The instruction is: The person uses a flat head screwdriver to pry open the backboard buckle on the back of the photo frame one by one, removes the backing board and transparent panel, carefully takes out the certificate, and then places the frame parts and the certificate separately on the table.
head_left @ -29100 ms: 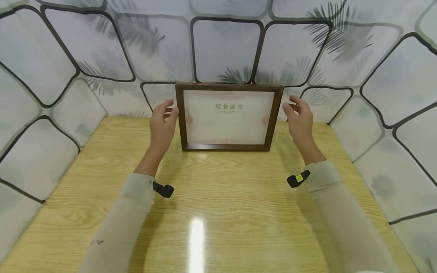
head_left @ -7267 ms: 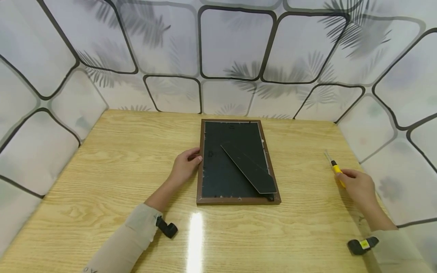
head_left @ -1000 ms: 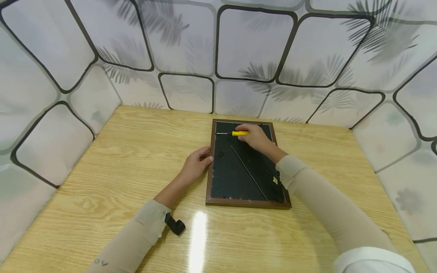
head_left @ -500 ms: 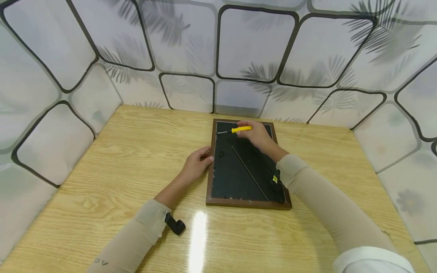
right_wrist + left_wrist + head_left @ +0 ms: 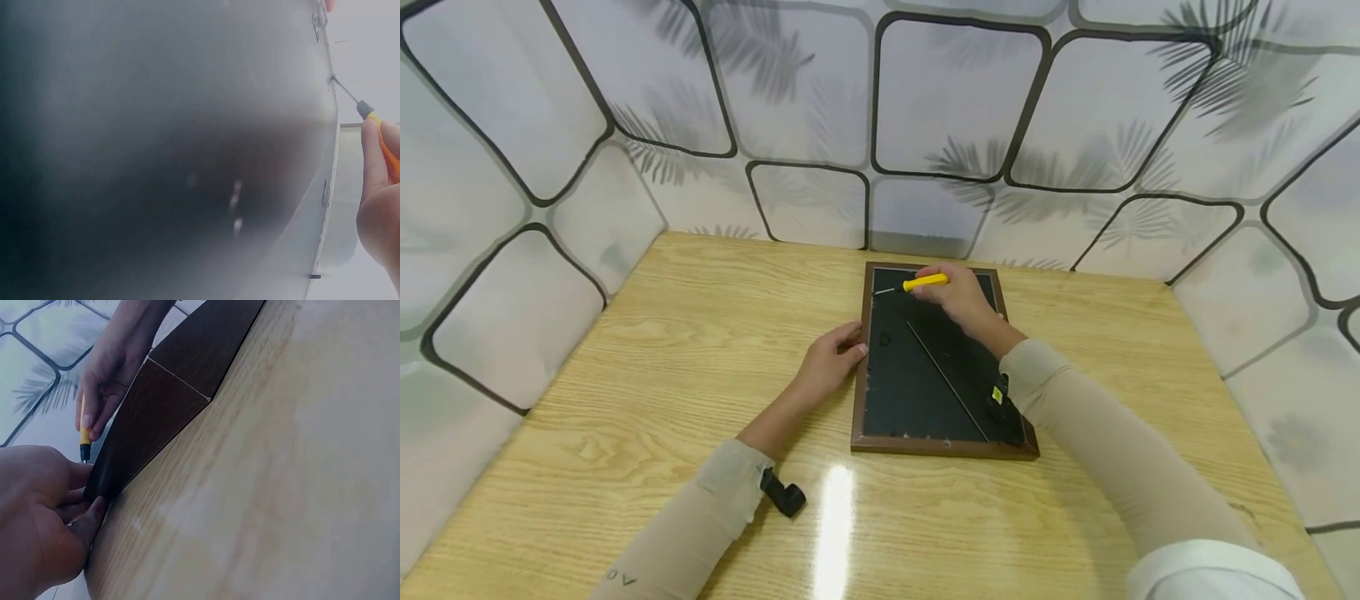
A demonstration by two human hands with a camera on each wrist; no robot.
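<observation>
A picture frame (image 5: 895,400) lies face down on the wooden table, its black backing up and its stand leg (image 5: 957,354) running slantwise across it. My right hand (image 5: 961,298) grips a yellow-handled screwdriver (image 5: 925,282) above the backing's far end. The shaft slants down to the left, its tip right at the backing's left edge. In the right wrist view, the screwdriver (image 5: 364,109) meets that edge near small metal tabs (image 5: 326,194). My left hand (image 5: 829,362) holds the frame's left side. In the left wrist view, its thumb and fingers pinch the brown border (image 5: 140,431).
The light wooden table (image 5: 647,375) runs back to a patterned wall covering (image 5: 955,100), which also rises on both sides. A small black camera (image 5: 784,493) sits on the left wrist, another (image 5: 997,396) on the right, low over the backing.
Earlier the frame stood upright at the wall; now it lies face down. The screwdriver came from the right side over the backing. Within the last second its handle has tilted up slightly.
</observation>
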